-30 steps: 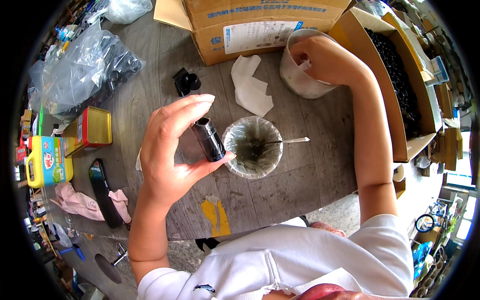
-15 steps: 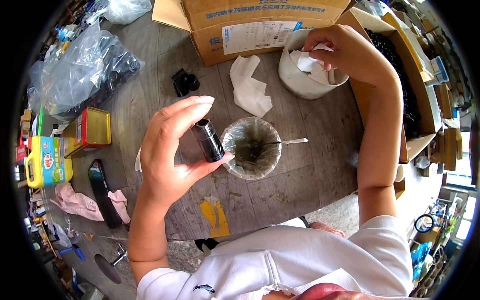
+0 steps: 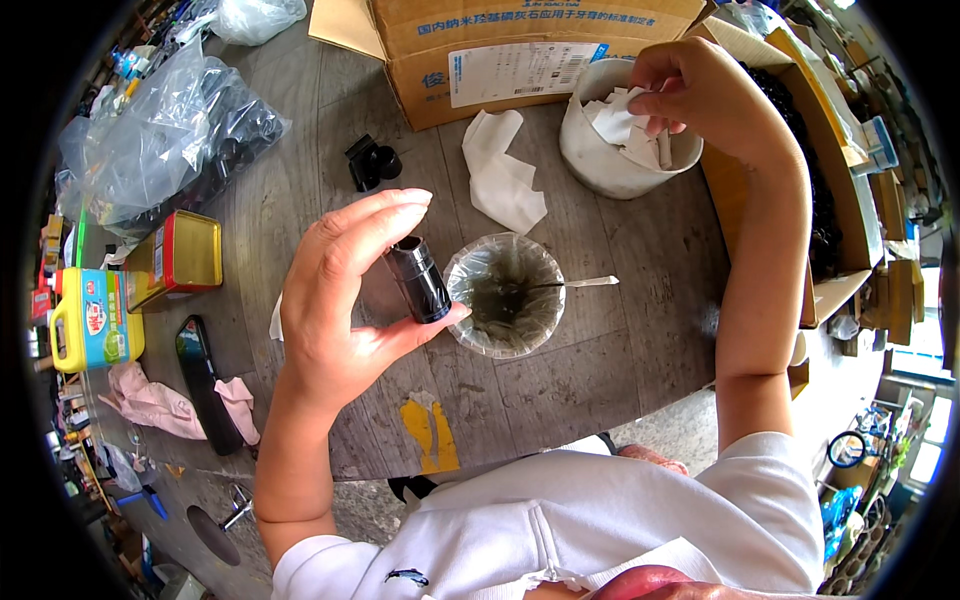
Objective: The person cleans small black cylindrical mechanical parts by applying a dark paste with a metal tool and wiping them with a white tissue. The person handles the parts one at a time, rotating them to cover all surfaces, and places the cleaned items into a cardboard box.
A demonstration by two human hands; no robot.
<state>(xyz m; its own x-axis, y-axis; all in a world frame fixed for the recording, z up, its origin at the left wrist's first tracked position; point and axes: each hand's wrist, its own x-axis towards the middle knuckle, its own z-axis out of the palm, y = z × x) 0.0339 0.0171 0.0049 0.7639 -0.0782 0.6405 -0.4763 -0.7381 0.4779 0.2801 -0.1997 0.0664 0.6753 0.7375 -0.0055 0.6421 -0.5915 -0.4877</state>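
Between the thumb and fingers of my left hand [image 3: 345, 285] is a small black cylinder [image 3: 420, 280], tilted, its dark opening at the upper end. Just right of it stands a plastic-lined tub [image 3: 550, 335] with dark liquid inside and a thin pale-handled stick [image 3: 595, 282] over its rim. My right hand [image 3: 690, 95] is at the far right over a white round container [image 3: 610, 175]. Its fingers pinch a white paper piece [image 3: 612, 120], among other white pieces in that container. A crumpled white sheet [image 3: 500, 175] lies between the two vessels.
Small black parts [image 3: 372, 162] lie beyond my left hand. Cardboard boxes [image 3: 425, 85] stand at the back and right, one holding many black pieces [image 3: 822, 225]. At left are plastic bags [image 3: 170, 140], a red-and-gold tin [image 3: 180, 260], a yellow jug [image 3: 98, 320], a phone [image 3: 205, 385] and pink cloth [image 3: 150, 400].
My right hand has shifted slightly to the right and up over the white container, still pinching a white piece. My left hand keeps its hold on the black cylinder, almost still.
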